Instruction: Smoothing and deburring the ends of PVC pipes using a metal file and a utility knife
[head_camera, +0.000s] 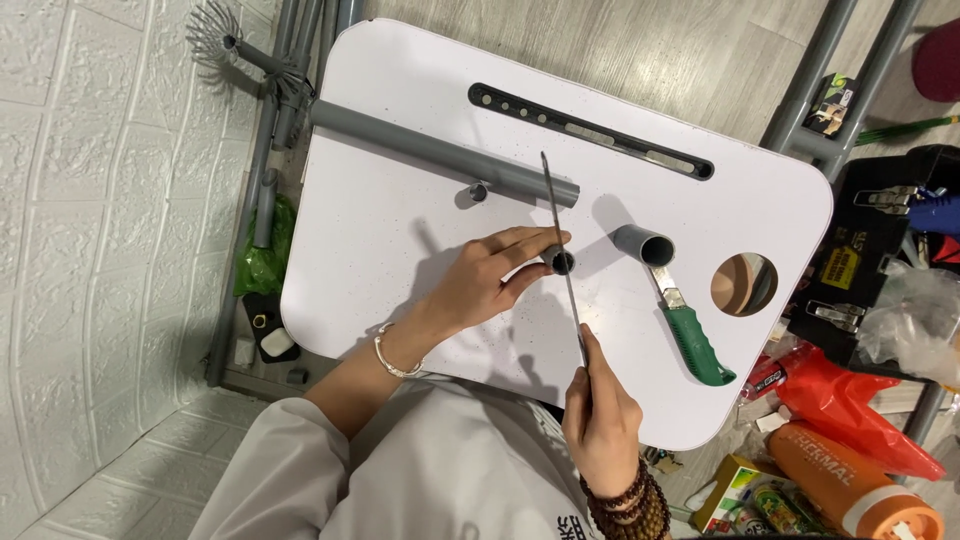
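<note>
Right hand (600, 420), nearest the lens, is clenched around the near end of a thin saw blade (563, 262), wrist beaded, forearm coming up from the lower edge. Blade runs away across the white tabletop (400, 260). Left hand (480, 285) lies flat-wristed, its fingers (535, 243) grasping a short grey pipe piece (558, 262), open end toward the blade. Blade crosses just at that pipe's end, beside the fingertips. Long grey pipe (440, 155) lies beyond.
</note>
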